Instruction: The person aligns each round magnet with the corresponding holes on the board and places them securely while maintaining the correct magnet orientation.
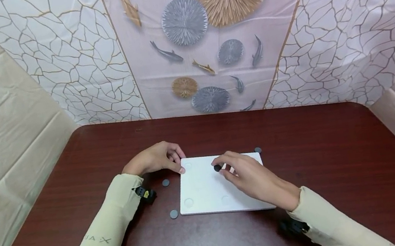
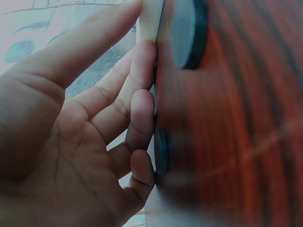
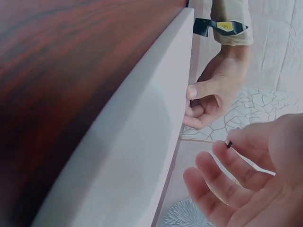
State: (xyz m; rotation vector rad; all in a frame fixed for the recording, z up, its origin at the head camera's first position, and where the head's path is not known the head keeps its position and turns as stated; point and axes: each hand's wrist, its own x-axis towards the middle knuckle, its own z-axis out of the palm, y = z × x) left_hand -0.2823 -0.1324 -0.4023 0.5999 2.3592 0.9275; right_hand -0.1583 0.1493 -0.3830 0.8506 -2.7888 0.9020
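A flat white board with shallow round recesses lies on the table. My left hand holds it at the far left corner, thumb at the left edge and fingers bent beside it. Over the board, my right hand pinches a small dark disc between thumb and index finger. The right wrist view shows this disc edge-on at the fingertips. One recess shows at the near left corner; the right hand and forearm hide part of the board's right side.
Two grey discs lie left of the board, one below the left hand and another by the near corner. A further disc sits at the far right corner. The dark red wooden table meets a patterned cloth backdrop.
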